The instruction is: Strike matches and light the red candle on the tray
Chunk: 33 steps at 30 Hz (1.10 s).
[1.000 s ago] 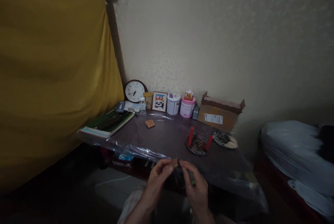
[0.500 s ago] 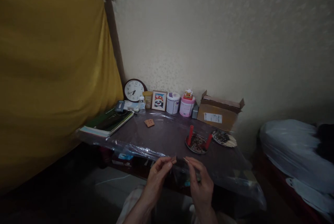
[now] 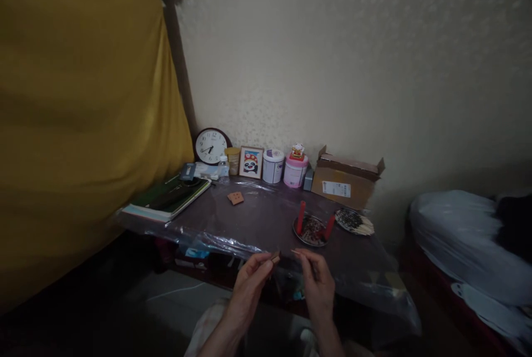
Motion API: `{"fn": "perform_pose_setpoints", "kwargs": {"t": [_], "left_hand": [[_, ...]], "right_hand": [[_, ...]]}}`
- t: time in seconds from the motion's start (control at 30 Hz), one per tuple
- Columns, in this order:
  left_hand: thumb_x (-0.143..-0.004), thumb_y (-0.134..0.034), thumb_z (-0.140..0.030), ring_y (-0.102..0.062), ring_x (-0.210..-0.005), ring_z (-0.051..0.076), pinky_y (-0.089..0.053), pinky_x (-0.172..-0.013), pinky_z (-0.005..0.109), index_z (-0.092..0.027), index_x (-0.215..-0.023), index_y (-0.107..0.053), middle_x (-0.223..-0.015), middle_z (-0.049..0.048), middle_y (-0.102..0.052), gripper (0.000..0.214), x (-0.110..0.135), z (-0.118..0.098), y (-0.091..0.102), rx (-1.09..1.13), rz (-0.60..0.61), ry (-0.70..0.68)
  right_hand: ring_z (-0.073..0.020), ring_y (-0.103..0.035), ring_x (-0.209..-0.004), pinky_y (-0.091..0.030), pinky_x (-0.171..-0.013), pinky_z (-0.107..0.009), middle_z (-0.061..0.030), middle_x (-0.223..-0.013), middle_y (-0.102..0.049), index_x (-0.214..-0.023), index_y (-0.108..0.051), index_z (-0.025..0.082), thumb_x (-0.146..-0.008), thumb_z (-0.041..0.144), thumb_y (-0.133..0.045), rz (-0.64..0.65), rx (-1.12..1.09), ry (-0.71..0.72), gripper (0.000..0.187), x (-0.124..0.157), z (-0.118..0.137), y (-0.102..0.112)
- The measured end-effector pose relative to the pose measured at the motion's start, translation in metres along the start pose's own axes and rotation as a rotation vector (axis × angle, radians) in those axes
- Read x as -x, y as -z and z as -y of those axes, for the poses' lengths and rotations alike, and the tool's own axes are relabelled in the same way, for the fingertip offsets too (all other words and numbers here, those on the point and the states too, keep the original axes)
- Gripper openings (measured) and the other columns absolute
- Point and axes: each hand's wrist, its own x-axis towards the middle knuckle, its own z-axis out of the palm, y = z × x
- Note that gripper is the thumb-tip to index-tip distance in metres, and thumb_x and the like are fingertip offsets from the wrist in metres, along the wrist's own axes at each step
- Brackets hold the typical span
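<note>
My left hand pinches a small brown box, probably a matchbox, at the near edge of the dark table. My right hand is raised beside it with finger and thumb pinched together; what it holds is too thin to make out. Just beyond my hands stands a round metal dish with two red candles upright in it. A second plate piled with thin sticks lies to its right.
The table wears a clear plastic sheet. Along the wall stand a clock, a framed picture, two tins and an open cardboard box. Books lie at left, a yellow curtain beside them.
My hands have drawn slightly apart: the right hand's pinch has moved off the small box held in the left. The view shifted a little.
</note>
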Motion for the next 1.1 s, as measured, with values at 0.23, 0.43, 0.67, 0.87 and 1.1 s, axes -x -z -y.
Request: {"fn": "perform_pose_setpoints", "kwargs": {"t": [0.23,0.43,0.67,0.87,1.1], "left_hand": [[-0.069,-0.071,-0.026,-0.065,-0.09,0.02,-0.043,-0.087,0.033,-0.016,-0.087,-0.066,-0.093,0.008,-0.073,0.022,-0.001,0.004,0.0,0.011,0.011,-0.005],[-0.066,-0.073,-0.028,-0.064,-0.087,0.019,-0.043,-0.084,0.03,-0.017,-0.086,-0.067,-0.092,0.0074,-0.073,0.024,0.0,0.005,0.001,-0.039,-0.041,-0.018],[-0.065,-0.074,-0.028,-0.065,-0.083,0.018,-0.044,-0.081,0.029,-0.017,-0.084,-0.068,-0.087,0.0059,-0.074,0.023,-0.001,0.003,0.001,-0.004,-0.058,0.005],[-0.067,-0.073,-0.026,-0.064,-0.088,0.018,-0.043,-0.086,0.03,-0.016,-0.085,-0.068,-0.089,0.0066,-0.073,0.021,-0.001,-0.001,-0.006,0.024,-0.039,-0.025],[-0.071,-0.069,-0.027,-0.062,-0.093,0.019,-0.042,-0.088,0.03,-0.016,-0.088,-0.068,-0.095,0.0077,-0.072,0.02,0.001,0.0,-0.002,-0.048,-0.025,-0.047]], "right_hand": [[-0.0182,-0.065,-0.085,-0.051,-0.078,-0.031,-0.0041,-0.085,-0.07,-0.079,-0.064,0.021,-0.082,0.029,-0.057,0.022,-0.095,0.065,0.011,0.013,0.022,-0.008],[-0.0182,-0.066,-0.089,-0.052,-0.08,-0.03,-0.0037,-0.091,-0.071,-0.088,-0.066,0.023,-0.084,0.024,-0.054,0.086,0.028,0.23,0.012,0.016,0.019,-0.007],[-0.0178,-0.064,-0.091,-0.05,-0.083,-0.032,-0.0029,-0.095,-0.07,-0.096,-0.065,0.026,-0.085,0.018,-0.052,0.033,0.111,0.381,0.019,0.017,0.036,0.006],[-0.0209,-0.066,-0.083,-0.051,-0.078,-0.033,-0.0022,-0.088,-0.072,-0.09,-0.068,0.028,-0.084,0.029,-0.053,0.165,0.175,0.331,0.017,0.005,0.008,-0.001],[-0.0247,-0.064,-0.085,-0.047,-0.08,-0.036,-0.0039,-0.088,-0.07,-0.084,-0.065,0.031,-0.081,0.035,-0.057,-0.044,0.09,0.041,0.009,-0.011,-0.003,0.006]]}}
